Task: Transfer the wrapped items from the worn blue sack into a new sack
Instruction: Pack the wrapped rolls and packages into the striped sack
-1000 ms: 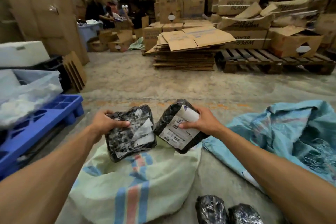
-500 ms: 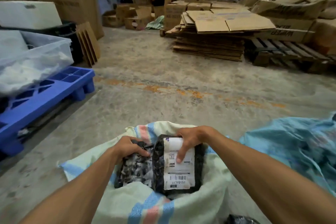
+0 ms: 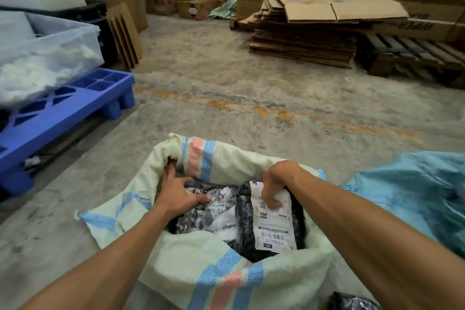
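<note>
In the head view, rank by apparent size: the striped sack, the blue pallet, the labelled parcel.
1. Striped sack, nearest the camera, which inflates it.
2. Blue pallet, partly out of frame, so unsure.
3. Labelled parcel.

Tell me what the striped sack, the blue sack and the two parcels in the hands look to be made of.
Striped sack: probably woven plastic, matte; a weave grid shows in the blue and pink bands.
Blue sack: likely similar woven plastic, crumpled; the weave is too blurred to confirm.
Labelled parcel: glossy black plastic film with a white paper label.
Second parcel: wrinkled black film with bright glints.
</note>
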